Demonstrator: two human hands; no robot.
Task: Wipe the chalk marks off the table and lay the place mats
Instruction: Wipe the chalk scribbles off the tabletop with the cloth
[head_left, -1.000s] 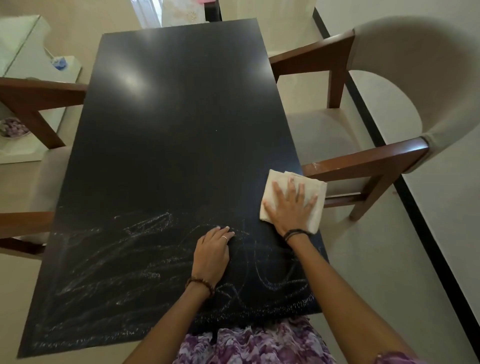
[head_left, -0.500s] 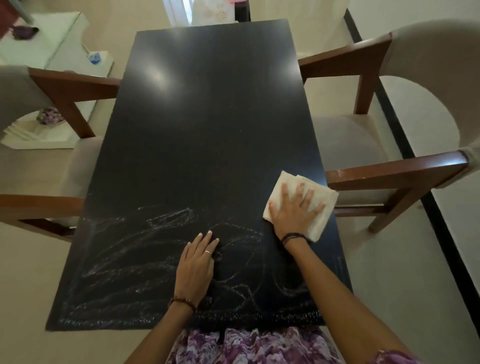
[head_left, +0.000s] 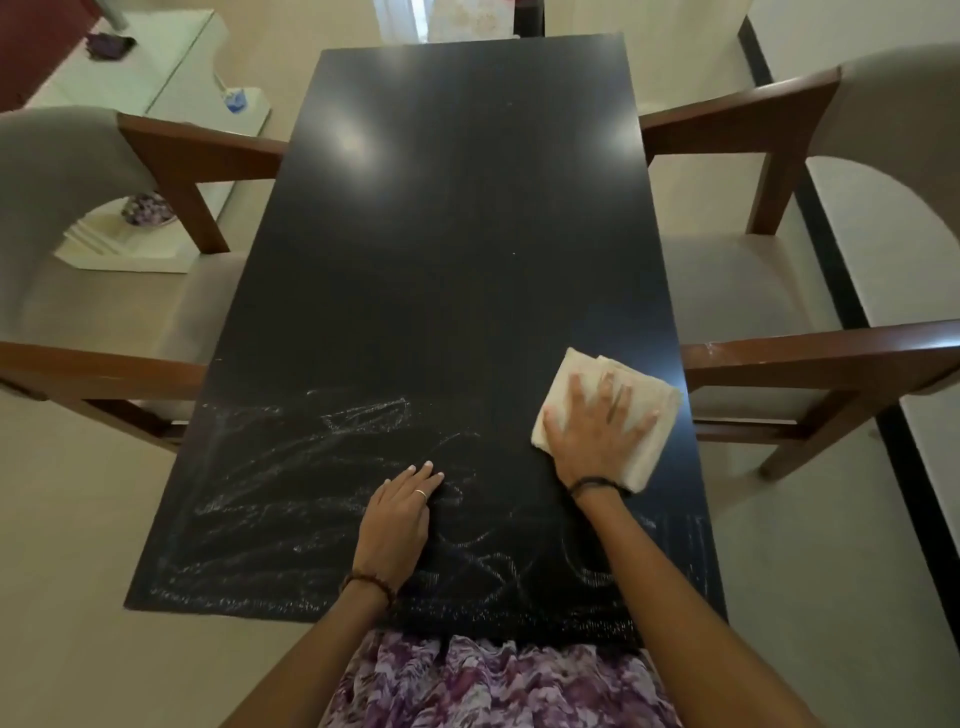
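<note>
Right now the fingers (head_left: 618, 400) of the right hand (head_left: 592, 436) are lying straight and spread, pressing flat on a folded pale cloth (head_left: 602, 415) without curling round it. That cloth is sitting near the right edge of the table (head_left: 441, 234), just beyond the chalk marks (head_left: 311, 499). The left hand (head_left: 397, 514) is resting palm down on the table amid the chalk marks, its fingers straight and close together, gripping nothing and seemingly bracing the body.

Outward from the hands, the scribbles are covering the near end of the table from its left edge across to its right, while the far half is looking dark and glossy. A chair (head_left: 119, 291) is standing at the table's left side and another chair (head_left: 831, 312) at its right. No place mats are showing anywhere in view.

By my reading, the wiping step is only getting going, since most of the chalk is lying untouched. The next move is calling for the cloth to be dragged back toward the near edge and leftward through the marks, with steady downward pressure, and for the left hand to be lifting clear of the chalk under it.
</note>
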